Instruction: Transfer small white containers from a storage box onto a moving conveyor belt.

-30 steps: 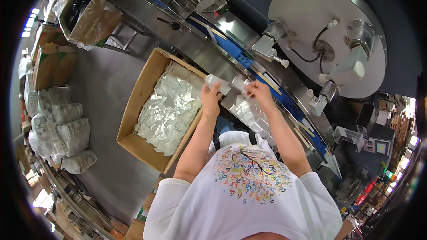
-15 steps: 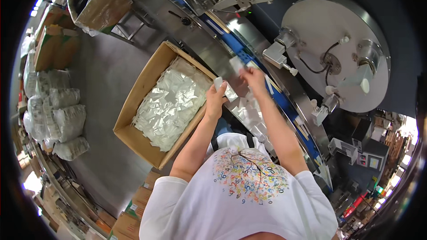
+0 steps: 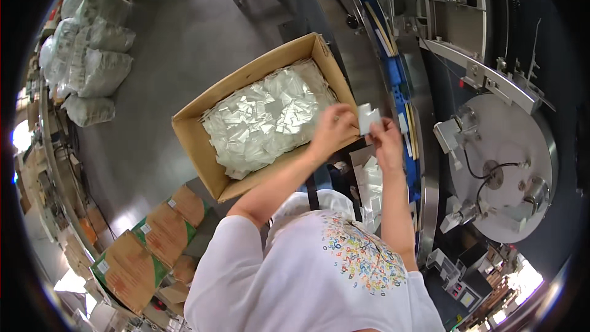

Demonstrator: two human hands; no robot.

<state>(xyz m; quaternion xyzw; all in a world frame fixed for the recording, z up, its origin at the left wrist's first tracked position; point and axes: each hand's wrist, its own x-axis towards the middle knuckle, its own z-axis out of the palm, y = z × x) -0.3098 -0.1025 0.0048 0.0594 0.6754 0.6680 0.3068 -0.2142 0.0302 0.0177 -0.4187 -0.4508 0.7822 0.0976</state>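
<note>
My right hand (image 3: 388,141) pinches small white flat packets (image 3: 367,120), which overlap one another, beside the blue-edged conveyor. Just left of them, over the right rim of the box, is my left hand (image 3: 334,130). Its fingers are bent and smeared by motion, so I cannot make out whether they hold anything. A large open cardboard box (image 3: 243,77) stands to the left, with many shiny, translucent packets (image 3: 264,114) spread inside. More white packets (image 3: 372,178) lie in a smaller container below my right hand, partly covered by my forearm.
The blue conveyor track (image 3: 394,74) runs along my right, with a metal machine frame beyond it. A round pale turntable (image 3: 501,166) with metal arms stands farther right. Stacked cartons (image 3: 163,233) are at lower left, and clear bagged bundles (image 3: 104,71) at upper left.
My view has turned, so the box and machine appear shifted. My right hand has come back from the conveyor toward my left hand, and packets now show between the two.
</note>
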